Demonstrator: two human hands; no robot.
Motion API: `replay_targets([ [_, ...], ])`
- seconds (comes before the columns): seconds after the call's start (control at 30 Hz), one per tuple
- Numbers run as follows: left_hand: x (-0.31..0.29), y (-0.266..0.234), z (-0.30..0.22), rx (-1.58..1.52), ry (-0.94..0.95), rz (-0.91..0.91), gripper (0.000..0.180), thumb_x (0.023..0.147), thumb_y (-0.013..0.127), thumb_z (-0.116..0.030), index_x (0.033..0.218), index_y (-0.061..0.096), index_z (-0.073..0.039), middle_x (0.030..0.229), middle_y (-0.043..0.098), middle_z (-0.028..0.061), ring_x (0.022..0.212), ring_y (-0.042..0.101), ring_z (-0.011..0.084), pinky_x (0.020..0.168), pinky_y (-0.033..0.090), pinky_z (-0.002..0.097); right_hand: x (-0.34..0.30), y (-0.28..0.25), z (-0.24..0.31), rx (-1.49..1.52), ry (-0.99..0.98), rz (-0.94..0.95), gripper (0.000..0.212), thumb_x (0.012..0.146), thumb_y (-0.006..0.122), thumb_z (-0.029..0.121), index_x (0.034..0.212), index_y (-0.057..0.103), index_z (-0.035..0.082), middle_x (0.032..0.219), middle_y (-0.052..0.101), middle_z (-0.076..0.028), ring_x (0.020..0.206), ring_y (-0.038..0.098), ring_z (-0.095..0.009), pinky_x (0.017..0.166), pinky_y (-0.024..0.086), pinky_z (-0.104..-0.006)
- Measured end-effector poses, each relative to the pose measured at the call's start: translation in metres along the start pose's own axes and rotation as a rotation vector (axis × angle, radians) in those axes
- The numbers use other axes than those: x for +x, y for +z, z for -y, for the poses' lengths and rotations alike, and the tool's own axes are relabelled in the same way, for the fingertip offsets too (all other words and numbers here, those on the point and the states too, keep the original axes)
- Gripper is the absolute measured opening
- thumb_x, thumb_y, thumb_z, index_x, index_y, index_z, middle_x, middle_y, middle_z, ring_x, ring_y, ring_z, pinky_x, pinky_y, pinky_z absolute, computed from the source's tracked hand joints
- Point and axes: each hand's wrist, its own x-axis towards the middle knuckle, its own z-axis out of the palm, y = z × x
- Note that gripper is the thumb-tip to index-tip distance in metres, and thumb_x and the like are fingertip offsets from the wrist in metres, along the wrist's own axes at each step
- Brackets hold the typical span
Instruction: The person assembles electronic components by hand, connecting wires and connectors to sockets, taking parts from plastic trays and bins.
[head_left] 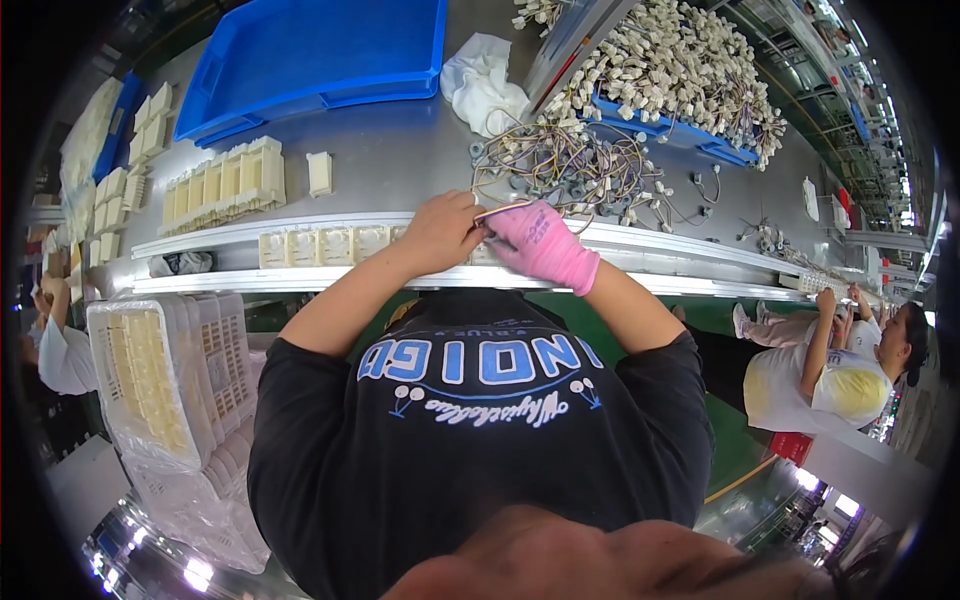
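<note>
- Left hand (440,232), bare, and right hand (545,245), in a pink glove, meet above a metal rail (690,242) at the bench's front edge.
- Between them lies a wire (508,210), its long axis running mostly sideways, rising slightly from the left fingertips toward the upper right, across the back edge of the glove.
- Left fingers are drawn narrow, closed on the wire's left end; the right fingers bend inward toward them, though their grip is hidden and one cannot tell what they pinch.
- Below the left wrist, cream sockets (335,246) line the rail channel in a row.
- Just beyond the glove sprawls a wire tangle (580,165); behind it, white connectors (680,75) heap over a blue bin (735,153).
- Farther left on the bench (390,165) sit a blue tray (330,50) and cream blocks (225,185).
</note>
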Motion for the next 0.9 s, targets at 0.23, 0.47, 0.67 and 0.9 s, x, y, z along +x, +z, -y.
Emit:
replay_targets([
  [0.23,-0.007,0.007,-0.003,-0.009,0.035,-0.071,0.011,0.072,0.059,-0.012,0.079,0.054,-0.005,0.082,0.049,0.0108,0.083,0.048,0.0297,0.071,0.040,0.0398,-0.007,0.001,0.015,-0.204,0.053,-0.020,0.020,0.074,0.060,0.026,0.084,0.054,0.010,0.086,0.055,-0.009,0.083,0.055,-0.027,0.071,0.042,-0.0395],
  [0.47,-0.010,0.008,-0.013,0.013,-0.030,-0.023,0.013,0.068,0.057,-0.010,0.079,0.053,-0.005,0.083,0.049,0.0108,0.085,0.047,0.0294,0.074,0.037,0.0401,-0.022,0.033,0.028,-0.031,0.030,-0.440,0.030,0.070,0.061,0.015,0.098,0.056,0.007,0.090,0.052,-0.010,0.085,0.050,-0.028,0.076,0.036,-0.0416],
  [0.67,-0.012,0.017,-0.013,0.041,-0.050,-0.127,0.019,0.067,0.055,-0.008,0.084,0.051,-0.004,0.085,0.049,0.0119,0.086,0.047,0.0305,0.074,0.037,0.0400,-0.017,0.037,0.035,-0.056,0.158,-0.442,0.030,0.068,0.061,0.013,0.097,0.056,0.007,0.088,0.050,-0.010,0.083,0.049,-0.029,0.075,0.035,-0.0416],
  [0.9,-0.013,0.016,-0.017,0.044,-0.092,-0.194,0.018,0.068,0.055,-0.008,0.085,0.051,-0.004,0.086,0.048,0.0123,0.087,0.047,0.0308,0.074,0.036,0.0396,-0.015,0.053,0.042,-0.056,0.239,-0.653,0.030,0.065,0.062,0.008,0.095,0.057,0.009,0.086,0.050,-0.010,0.081,0.048,-0.029,0.075,0.034,-0.0414],
])
